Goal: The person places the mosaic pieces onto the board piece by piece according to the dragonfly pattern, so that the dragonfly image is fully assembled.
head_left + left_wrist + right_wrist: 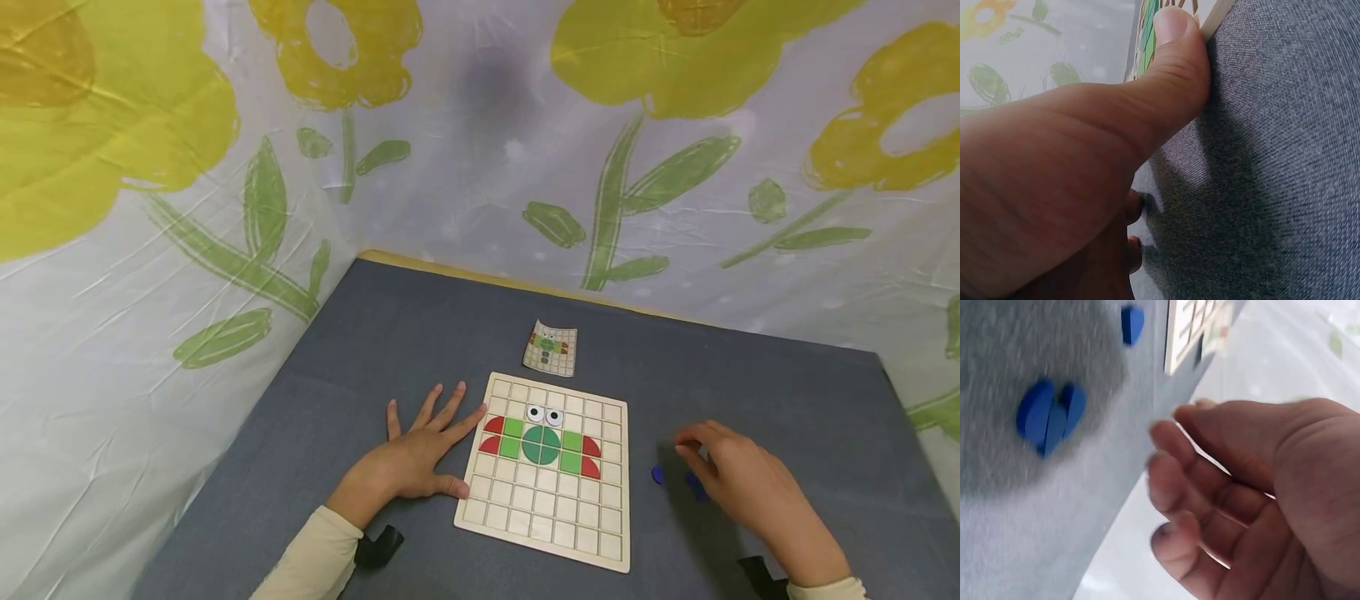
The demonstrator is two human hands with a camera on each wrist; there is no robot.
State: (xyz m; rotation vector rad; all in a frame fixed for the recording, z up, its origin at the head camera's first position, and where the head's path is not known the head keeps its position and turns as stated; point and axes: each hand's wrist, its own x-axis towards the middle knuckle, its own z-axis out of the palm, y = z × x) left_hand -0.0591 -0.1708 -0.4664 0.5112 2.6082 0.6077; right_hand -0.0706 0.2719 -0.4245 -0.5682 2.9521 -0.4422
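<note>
The square wooden grid board [517, 518] lies flat on the table, with colored pieces forming a figure in its upper half. My left hand [412, 458] spreads its fingers along the board's left side, index fingertip and thumb [1175, 56] at the edge. To the right of the board, my right hand [738, 479] hovers over the table, fingers loosely bent and nothing visible between them. Below it sits a small cluster of blue pieces [1047, 419], partly covered by the hand in the head view. One separate blue piece [657, 475] lies nearer the board.
A small picture card [567, 360] with a similar figure and a grid lies behind the board, its corner curled. The dark grey table [420, 308] meets flower-printed white sheeting [480, 167] at the back and on the left.
</note>
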